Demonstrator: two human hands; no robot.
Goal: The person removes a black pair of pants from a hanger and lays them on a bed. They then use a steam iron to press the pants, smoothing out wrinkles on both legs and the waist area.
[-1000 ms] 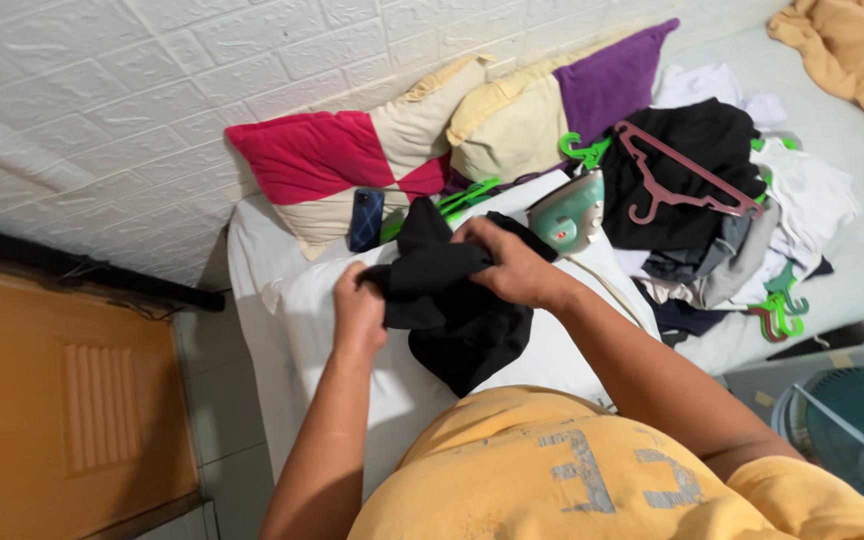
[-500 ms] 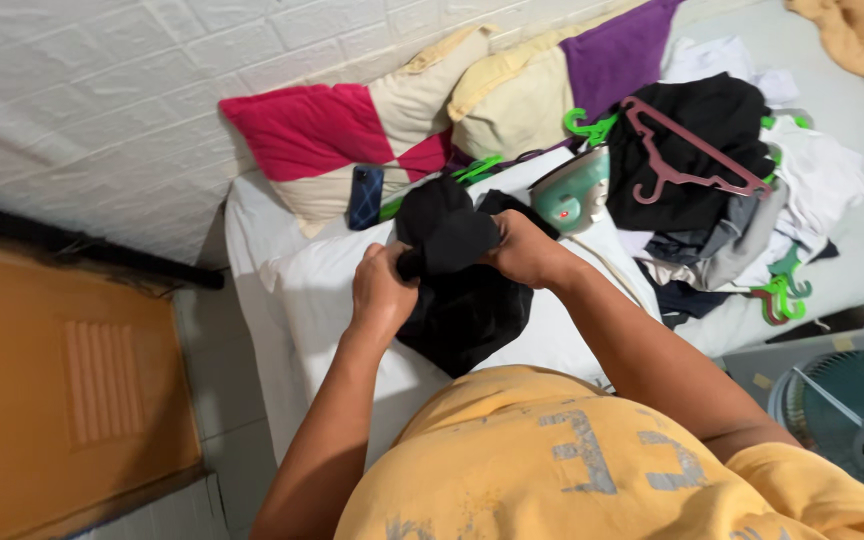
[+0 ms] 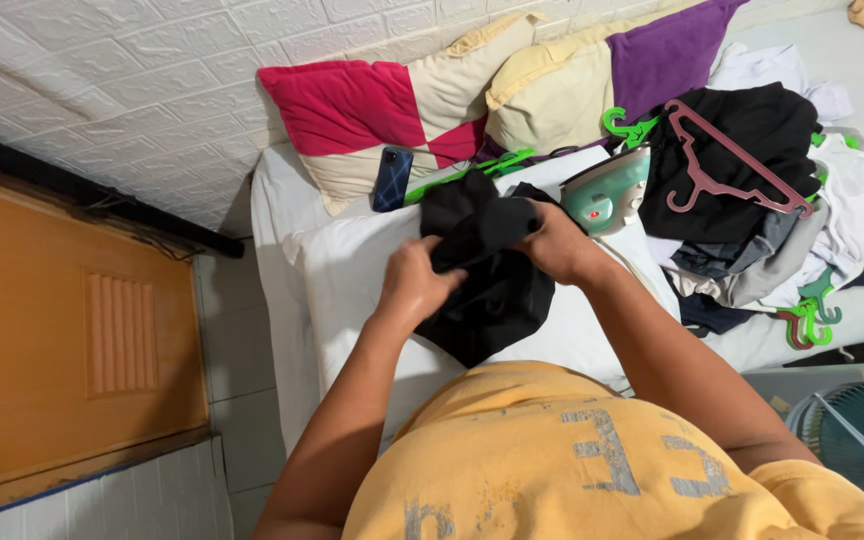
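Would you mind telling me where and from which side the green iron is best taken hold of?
Probably by its handle, coming from above and the near side: the iron stands tilted on the white pad beside the right hand, with clothes crowding its far side.

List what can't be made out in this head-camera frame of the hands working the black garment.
- Black garment, head view: bunched, so its kind is unclear.
- Left hand and right hand: fingertips buried in the cloth, grip hidden.
- Iron: base hidden behind the right hand and clothes pile.
- Phone: too small to read.
- Fan: cut off by the right and bottom edges.
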